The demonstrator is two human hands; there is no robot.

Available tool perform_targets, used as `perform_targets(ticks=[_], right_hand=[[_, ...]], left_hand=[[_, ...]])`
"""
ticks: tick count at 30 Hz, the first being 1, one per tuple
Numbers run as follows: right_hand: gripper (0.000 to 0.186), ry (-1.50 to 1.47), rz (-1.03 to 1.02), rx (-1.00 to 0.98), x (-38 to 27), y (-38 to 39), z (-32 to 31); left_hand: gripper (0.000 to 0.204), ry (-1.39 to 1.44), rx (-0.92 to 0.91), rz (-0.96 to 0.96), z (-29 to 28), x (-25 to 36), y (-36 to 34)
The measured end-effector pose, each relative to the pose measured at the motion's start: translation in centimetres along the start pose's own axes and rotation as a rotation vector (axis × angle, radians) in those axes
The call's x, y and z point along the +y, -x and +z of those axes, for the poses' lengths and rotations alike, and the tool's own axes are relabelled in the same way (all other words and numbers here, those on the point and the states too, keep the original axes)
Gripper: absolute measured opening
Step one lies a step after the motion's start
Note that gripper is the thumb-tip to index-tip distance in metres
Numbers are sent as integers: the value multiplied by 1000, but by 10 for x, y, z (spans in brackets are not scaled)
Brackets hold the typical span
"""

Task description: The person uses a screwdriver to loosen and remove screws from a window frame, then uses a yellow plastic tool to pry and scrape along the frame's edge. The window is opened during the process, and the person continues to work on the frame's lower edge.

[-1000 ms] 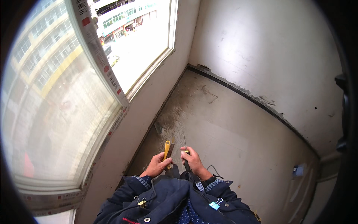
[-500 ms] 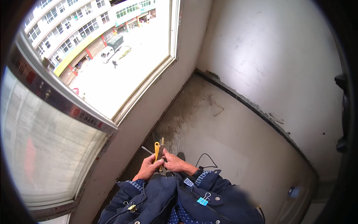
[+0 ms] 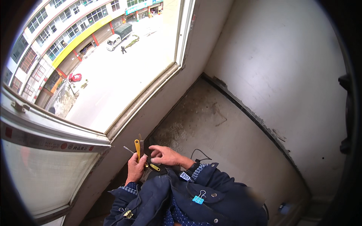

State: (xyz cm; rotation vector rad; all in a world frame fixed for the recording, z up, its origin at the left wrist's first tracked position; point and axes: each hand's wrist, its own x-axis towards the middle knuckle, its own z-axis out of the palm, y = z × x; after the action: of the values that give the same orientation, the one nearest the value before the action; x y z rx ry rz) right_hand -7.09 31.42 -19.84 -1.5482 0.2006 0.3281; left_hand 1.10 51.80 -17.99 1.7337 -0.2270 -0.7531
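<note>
My left hand (image 3: 135, 168) is closed round a bundle of hand tools, held upright below the window corner. A yellow handle (image 3: 137, 147) with a hole in its end sticks up from the fist. Beside it stands a dark, flat piece (image 3: 142, 148), and a thin metal shaft (image 3: 128, 150) pokes out to the left. My right hand (image 3: 166, 155) is just to the right, apart from the bundle, fingers loosely spread and holding nothing visible. Below its fingers shows a black-and-yellow handle (image 3: 154, 167); whether my left hand grips it, I cannot tell.
An open window (image 3: 141, 96) looks down on a street with a parked truck (image 3: 119, 37). A film-covered sash (image 3: 45, 169) fills the lower left. A dark strip (image 3: 241, 103) runs along the wall's foot. A black cord (image 3: 201, 151) loops beside my right wrist.
Both hands were together on the tools; my right hand has let go and moved off to the right. The bundle has shifted left with my left hand. The view has turned somewhat.
</note>
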Motion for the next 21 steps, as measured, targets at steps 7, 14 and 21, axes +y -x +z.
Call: perform_targets(ticks=[7,14,21], right_hand=[[49,72,-185,341,-39,-64,-39],[41,131,-182,311,-47,-115,-49],[31,103,-158,86,-55,-154,-86]], left_hand=[[17,-160,-26,145,-4,-1,-69],[26,-376,-7,255,-11,8,-106],[28,-462,-4,212,-1,10,-129]])
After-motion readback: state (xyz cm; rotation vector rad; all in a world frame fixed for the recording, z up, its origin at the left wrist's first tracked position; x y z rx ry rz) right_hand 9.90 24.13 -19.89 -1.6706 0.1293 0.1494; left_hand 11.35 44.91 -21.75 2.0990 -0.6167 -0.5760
